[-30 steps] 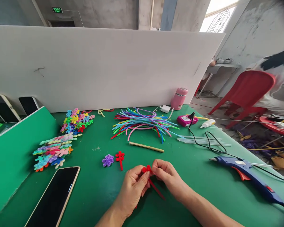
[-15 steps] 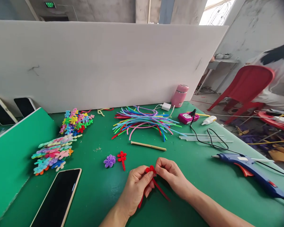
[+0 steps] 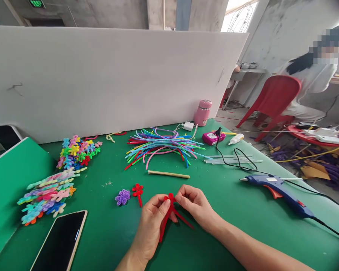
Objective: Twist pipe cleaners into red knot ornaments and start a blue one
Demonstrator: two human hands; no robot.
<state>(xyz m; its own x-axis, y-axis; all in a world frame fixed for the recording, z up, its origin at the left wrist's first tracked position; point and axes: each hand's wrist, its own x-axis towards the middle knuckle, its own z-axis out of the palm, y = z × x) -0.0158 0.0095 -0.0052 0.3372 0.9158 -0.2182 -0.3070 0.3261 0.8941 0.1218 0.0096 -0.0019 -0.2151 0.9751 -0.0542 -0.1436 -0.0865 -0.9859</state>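
Observation:
Between my hands is a red pipe cleaner (image 3: pixel 171 197), bent into small loops at the top with two long tails hanging down. My left hand (image 3: pixel 154 222) is closed, pinching it just below the loops between thumb and fingers. From the other side, the fingertips of my right hand (image 3: pixel 192 201) are closed at the edge of the loops. To the left on the green table lie a finished-looking red pipe-cleaner flower (image 3: pixel 138 191) with a short stem and a purple pipe-cleaner flower (image 3: pixel 122 197).
Loose coloured pipe cleaners (image 3: pixel 164 145) lie behind a thin wooden stick (image 3: pixel 168 174). Piled flower shapes (image 3: pixel 51 194) and a phone (image 3: pixel 59 241) are left. Right are a blue glue gun (image 3: pixel 277 190), its cord, clear glue sticks (image 3: pixel 231 159) and a pink bottle (image 3: pixel 203 113). A person sits beyond.
The view has swung to the right, so the table's things appear further left. In my fingers the red pipe cleaner has turned slightly, and more of its tails shows below the loops.

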